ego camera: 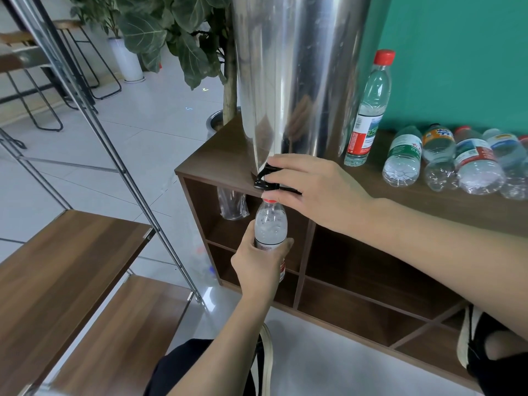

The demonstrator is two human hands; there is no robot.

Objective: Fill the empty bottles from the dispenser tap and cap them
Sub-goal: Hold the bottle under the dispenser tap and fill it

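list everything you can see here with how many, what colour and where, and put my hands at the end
dispenser: one, silver steel, on the cabinet
tap: one, black, dispenser base
held bottle: one, clear, red neck ring, under the tap
upright bottle: one, clear, red cap, right of the dispenser
lying bottles: at least four, clear, cabinet top right
cabinet: one, dark brown
plant: one, green, behind
stools: black frames, far left
left hand: grips the held bottle
right hand: on the tap
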